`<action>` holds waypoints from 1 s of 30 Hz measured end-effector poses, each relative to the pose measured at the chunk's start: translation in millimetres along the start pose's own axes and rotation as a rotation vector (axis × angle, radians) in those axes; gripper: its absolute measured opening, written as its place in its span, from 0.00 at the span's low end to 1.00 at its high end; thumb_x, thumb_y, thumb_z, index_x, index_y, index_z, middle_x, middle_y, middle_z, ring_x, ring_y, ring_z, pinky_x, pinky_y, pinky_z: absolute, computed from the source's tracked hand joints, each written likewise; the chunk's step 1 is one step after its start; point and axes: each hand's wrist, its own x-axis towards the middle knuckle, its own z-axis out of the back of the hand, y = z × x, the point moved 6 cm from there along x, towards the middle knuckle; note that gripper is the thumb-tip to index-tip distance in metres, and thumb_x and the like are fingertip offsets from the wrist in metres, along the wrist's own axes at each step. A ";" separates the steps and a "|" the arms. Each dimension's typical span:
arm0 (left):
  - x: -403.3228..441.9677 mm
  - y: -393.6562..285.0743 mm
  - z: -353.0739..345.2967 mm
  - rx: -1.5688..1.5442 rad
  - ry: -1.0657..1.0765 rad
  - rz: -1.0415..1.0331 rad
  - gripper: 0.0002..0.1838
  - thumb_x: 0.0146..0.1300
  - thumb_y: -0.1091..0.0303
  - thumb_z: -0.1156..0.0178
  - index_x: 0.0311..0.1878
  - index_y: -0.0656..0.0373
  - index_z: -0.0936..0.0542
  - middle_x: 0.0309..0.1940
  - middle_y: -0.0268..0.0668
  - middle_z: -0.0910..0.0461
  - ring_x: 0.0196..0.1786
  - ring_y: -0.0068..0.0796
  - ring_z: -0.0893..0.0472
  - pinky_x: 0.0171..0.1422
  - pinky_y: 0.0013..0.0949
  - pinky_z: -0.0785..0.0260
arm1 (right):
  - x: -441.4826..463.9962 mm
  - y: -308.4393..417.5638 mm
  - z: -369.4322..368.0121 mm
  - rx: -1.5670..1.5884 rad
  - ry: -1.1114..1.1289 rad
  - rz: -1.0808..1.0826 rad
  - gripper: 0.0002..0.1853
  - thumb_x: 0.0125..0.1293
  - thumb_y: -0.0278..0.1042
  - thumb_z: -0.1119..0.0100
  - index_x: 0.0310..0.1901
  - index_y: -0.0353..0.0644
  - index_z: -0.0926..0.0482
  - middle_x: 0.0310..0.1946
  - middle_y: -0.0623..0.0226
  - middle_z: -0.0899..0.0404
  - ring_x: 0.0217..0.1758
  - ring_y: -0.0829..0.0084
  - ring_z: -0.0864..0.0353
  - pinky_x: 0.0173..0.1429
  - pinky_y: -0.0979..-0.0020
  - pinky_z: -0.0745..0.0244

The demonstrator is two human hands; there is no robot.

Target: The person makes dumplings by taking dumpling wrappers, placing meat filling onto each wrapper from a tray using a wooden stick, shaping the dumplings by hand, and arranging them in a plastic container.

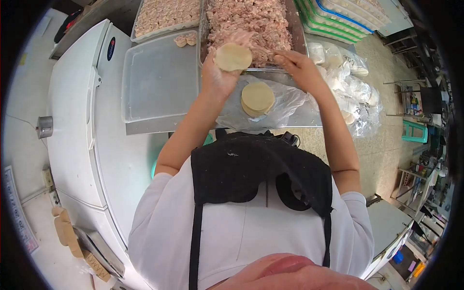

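A round, pale yellow wrapper lies on my left hand, at the near edge of a metal tray of minced filling. My right hand is at the tray's near right corner, its fingers closed round a thin tool that reaches over the filling. Below and between the hands, a stack of round wrappers rests on a clear plastic sheet. To the left, a few filled dumplings sit at the top corner of a translucent lidded tray.
A tray of many dumplings stands at the back left. Stacked trays with green and blue rims are at the back right, above plastic bags of wrappers. A white refrigerator stands left of the metal table.
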 end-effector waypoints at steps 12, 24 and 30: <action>18.3 17.4 5.8 -0.053 -0.141 -0.076 0.41 0.69 0.34 0.63 0.62 0.68 0.37 0.30 0.38 0.34 0.38 0.38 0.30 0.64 0.62 0.40 | -26.7 27.1 16.4 -0.583 0.111 0.186 0.10 0.67 0.40 0.46 0.48 0.52 0.22 0.31 0.62 0.20 0.35 0.58 0.18 0.35 0.59 0.24; 17.6 -13.4 -24.3 -0.098 -0.065 -0.118 0.29 0.65 0.49 0.44 0.52 0.70 0.30 0.53 0.49 0.30 0.56 0.44 0.29 0.64 0.53 0.33 | -3.9 47.8 31.9 -0.615 0.165 0.256 0.15 0.69 0.39 0.47 0.53 0.44 0.22 0.36 0.57 0.19 0.37 0.56 0.18 0.41 0.61 0.23; -10.5 -43.2 -58.6 0.960 0.369 -0.373 0.28 0.57 0.68 0.33 0.60 0.61 0.31 0.58 0.45 0.28 0.61 0.37 0.28 0.65 0.44 0.32 | -4.9 41.6 53.3 -0.029 0.161 -0.005 0.17 0.70 0.42 0.47 0.51 0.37 0.21 0.37 0.45 0.20 0.42 0.50 0.19 0.45 0.63 0.26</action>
